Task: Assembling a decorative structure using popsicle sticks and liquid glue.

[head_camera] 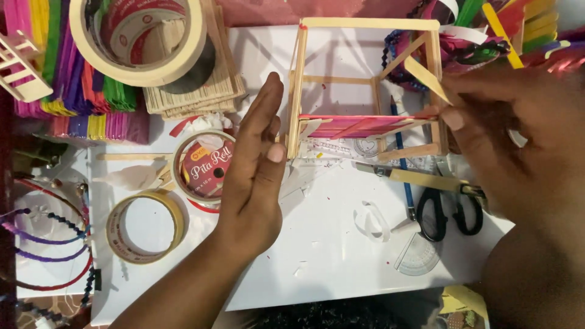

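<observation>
Hands flank a box-like frame of wooden craft sticks (365, 91), which stands on the white board (329, 244) between them. The left hand (256, 170) is held flat and open, fingers together and pointing away from the person, its edge just beside the frame's near-left upright; whether it touches the wood I cannot tell. The right hand (518, 140) is blurred, its fingertips (454, 119) pinched at the frame's right side, where a loose pale stick (426, 79) leans diagonally; it seems to grip that stick or the upright behind it, but the blur hides which.

By my judgement the step in hand is fixing a brace or side piece onto the frame, with the left hand steadying. The next move would call for holding the frame square while the piece is pressed into its joint, lightly, since such a structure racks easily.

A red-and-pink slatted floor (359, 126) spans the frame's lower level. Just below the right hand lie black-handled scissors (448, 210) and a craft knife (420, 178); a clear protractor (417, 256) sits nearer the person. Left of the left hand lie two tape rolls (146, 225), with a larger roll (140, 36) farther off on a stack of plain sticks (195, 94), and bundles of coloured sticks (79, 85) beyond.
</observation>
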